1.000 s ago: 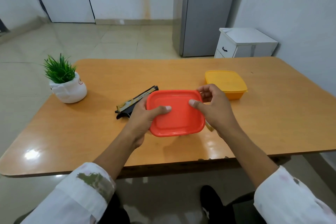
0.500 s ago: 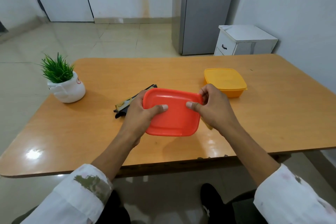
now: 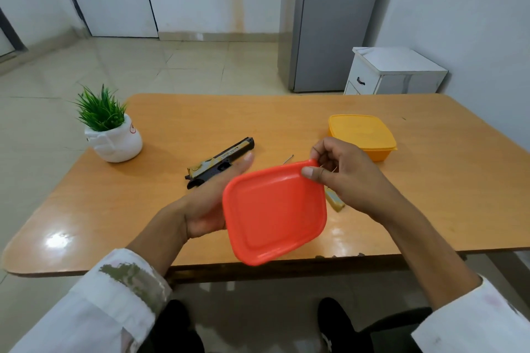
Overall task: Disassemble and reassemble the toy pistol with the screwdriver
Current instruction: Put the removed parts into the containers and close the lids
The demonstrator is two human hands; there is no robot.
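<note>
Left hand lies open, palm up and fingers stretched, under the left edge of the red lid — its grip wide, pinching nothing. Beyond its fingertips the toy pistol lies flat on the bench, a potted plant well off to its left. The lid hangs tilted above the bench's near edge. Right hand pinches the lid's far corner, thumb on top — grip closed on it. Beneath that hand a yellow screwdriver handle pokes out; a yellow container sits just beyond.
</note>
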